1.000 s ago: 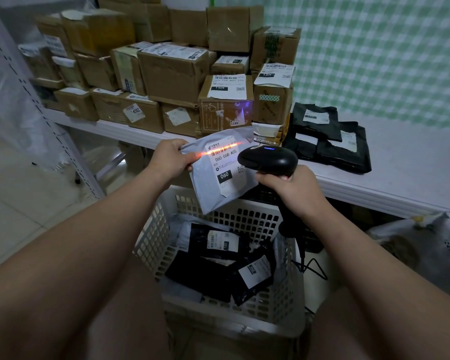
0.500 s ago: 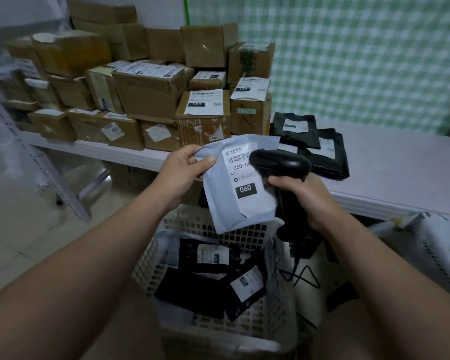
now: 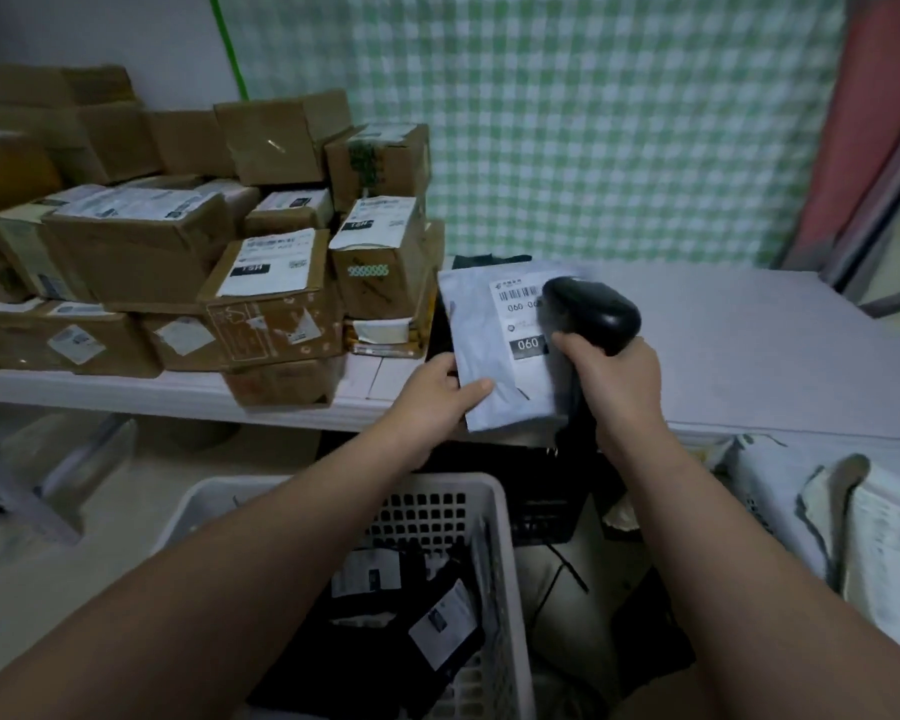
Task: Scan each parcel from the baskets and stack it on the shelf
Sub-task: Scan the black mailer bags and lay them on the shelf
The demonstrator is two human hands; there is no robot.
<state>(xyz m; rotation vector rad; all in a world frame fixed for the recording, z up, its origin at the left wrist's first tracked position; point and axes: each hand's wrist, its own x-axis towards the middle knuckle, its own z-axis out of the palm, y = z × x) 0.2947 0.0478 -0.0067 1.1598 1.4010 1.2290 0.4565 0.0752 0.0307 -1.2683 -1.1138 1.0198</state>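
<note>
Pinching grey parcel point(image 3: 484, 335) by its lower corner in left hand point(image 3: 432, 387), label up over shelf point(image 3: 749, 345) edge, apparently for stacking; gripping black scanner point(image 3: 593, 309) in right hand point(image 3: 614, 381), close above label.

Glossy plastic scanner point(image 3: 599, 310), matt plastic-film parcel point(image 3: 481, 330)

- The boxes point(image 3: 178, 262) stand stacked on the shelf's point(image 3: 749, 366) left part.
- Just right of them, the parcel point(image 3: 489, 356) is over the shelf, the scanner point(image 3: 593, 314) overlapping its right side.
- The basket point(image 3: 505, 563) stands near, below the shelf, with bags point(image 3: 442, 621) inside.
</note>
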